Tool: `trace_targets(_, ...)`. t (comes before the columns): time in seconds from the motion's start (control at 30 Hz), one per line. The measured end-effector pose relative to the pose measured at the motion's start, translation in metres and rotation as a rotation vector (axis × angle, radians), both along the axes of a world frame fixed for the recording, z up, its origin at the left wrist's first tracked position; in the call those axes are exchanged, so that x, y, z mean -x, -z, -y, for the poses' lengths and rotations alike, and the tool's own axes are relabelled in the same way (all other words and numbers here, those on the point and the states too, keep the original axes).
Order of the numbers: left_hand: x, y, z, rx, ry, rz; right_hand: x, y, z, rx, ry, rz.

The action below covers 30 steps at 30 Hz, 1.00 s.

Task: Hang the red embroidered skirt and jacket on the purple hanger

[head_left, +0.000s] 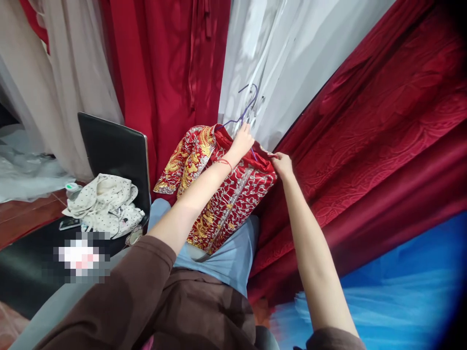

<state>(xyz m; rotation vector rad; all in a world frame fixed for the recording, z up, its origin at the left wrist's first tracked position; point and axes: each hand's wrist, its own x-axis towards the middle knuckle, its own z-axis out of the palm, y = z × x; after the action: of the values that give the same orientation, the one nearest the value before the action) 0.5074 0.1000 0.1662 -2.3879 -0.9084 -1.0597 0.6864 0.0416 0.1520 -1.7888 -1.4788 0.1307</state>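
Note:
A red jacket [222,194] with gold and silver embroidery hangs on a purple hanger [245,107] in front of me. My left hand [241,140] is closed around the hanger's neck at the jacket's collar; a red string circles that wrist. My right hand [281,163] pinches the jacket's right shoulder edge. The jacket drapes down over my lap, and its left sleeve spreads out to the left.
Red garments [368,146] and white plastic-covered garments [277,53] hang behind. A black chair [113,146] at left holds a dotted cream bag [105,201] and a phone [69,223]. Blue fabric [394,291] lies lower right. White fabric lies on the floor far left.

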Motion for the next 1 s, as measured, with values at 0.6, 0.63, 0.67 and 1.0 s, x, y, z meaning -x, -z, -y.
trace_targets(0.6,0.025,-0.006,0.005,0.098,0.094,0.091,-0.029,0.017,0.006,-0.322,-0.332,-0.129)
trace_targets(0.63,0.023,-0.002,0.005,0.091,0.107,0.127,-0.033,0.022,0.009,-0.307,-0.292,-0.095)
trace_targets(0.67,0.022,0.001,0.005,0.081,0.117,0.155,-0.036,0.028,0.011,-0.276,-0.235,-0.062)
trace_targets(1.0,0.016,0.009,0.005,0.024,0.058,0.169,-0.04,0.075,0.067,-0.232,0.158,0.055)
